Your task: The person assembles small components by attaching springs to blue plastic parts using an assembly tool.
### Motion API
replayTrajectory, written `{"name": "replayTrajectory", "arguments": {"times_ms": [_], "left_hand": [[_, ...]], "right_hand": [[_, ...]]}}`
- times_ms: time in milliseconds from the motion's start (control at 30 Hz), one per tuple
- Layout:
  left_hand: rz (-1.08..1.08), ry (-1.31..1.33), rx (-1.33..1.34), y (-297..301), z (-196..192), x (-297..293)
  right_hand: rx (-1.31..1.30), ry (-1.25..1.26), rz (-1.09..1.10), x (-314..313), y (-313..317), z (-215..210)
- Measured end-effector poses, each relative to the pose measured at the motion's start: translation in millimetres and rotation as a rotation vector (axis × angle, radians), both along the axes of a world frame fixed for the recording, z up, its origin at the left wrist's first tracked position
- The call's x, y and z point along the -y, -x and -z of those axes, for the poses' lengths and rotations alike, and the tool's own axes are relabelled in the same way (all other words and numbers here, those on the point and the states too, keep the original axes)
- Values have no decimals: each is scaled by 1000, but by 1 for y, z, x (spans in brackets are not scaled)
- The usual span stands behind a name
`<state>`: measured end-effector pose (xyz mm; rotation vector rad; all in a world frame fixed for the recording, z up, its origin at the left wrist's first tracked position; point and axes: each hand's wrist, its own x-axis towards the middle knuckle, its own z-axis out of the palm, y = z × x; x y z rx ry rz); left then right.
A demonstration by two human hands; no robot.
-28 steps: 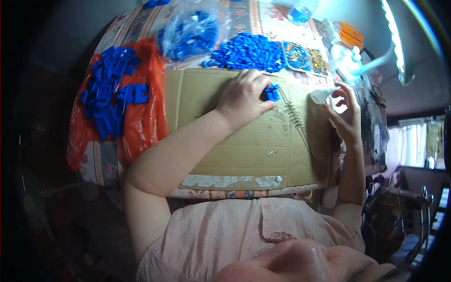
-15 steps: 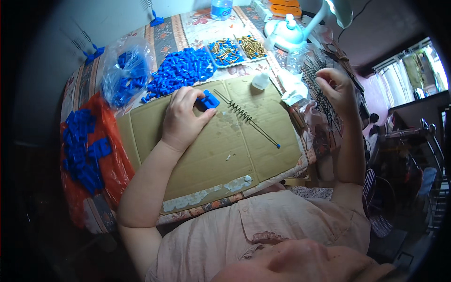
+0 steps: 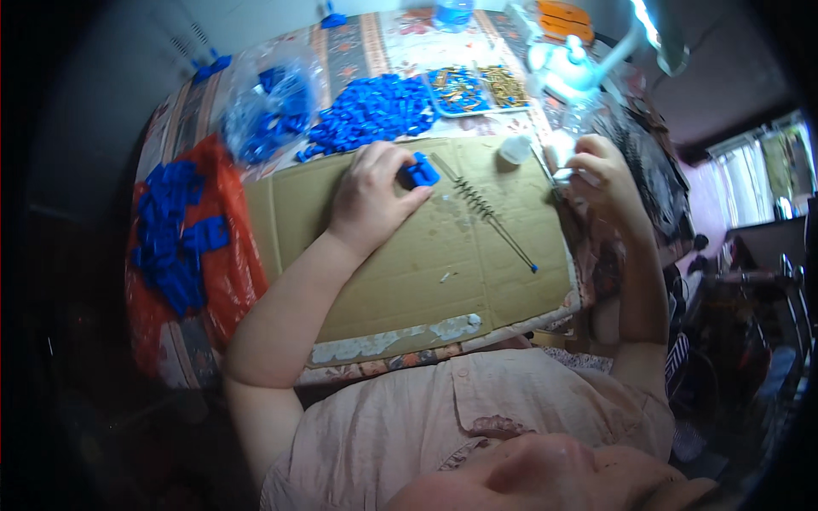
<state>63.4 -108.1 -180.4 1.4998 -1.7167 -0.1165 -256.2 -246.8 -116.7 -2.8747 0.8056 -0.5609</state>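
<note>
My left hand rests on the cardboard sheet, its thumb and fingers closed round a blue plastic block with a notch in it. Just right of that block lies a dark coil spring with long straight wire ends, one tipped with a small blue piece. At the cardboard's right edge, my right hand has its fingers bent in on a white, crumpled-looking piece; what it is exactly is unclear. A small white translucent bottle stands nearby.
Loose blue pieces form a heap behind the cardboard, beside a clear bag of more. A tray holds brass-coloured and blue parts. Blue blocks lie on a red plastic bag at left. A lamp and dark wires are at right.
My right hand has come down and closed on the white piece at the cardboard's right edge. My left hand still holds the blue block. The whole view has shifted.
</note>
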Motion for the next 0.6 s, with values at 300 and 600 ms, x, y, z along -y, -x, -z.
{"name": "replayTrajectory", "arguments": {"times_ms": [300, 600], "left_hand": [[-22, -58, -2, -3, 4, 0], [-48, -31, 11, -2, 5, -2]], "right_hand": [[255, -161, -32, -51, -48, -23], [197, 76, -258, -52, -138, -7]]}}
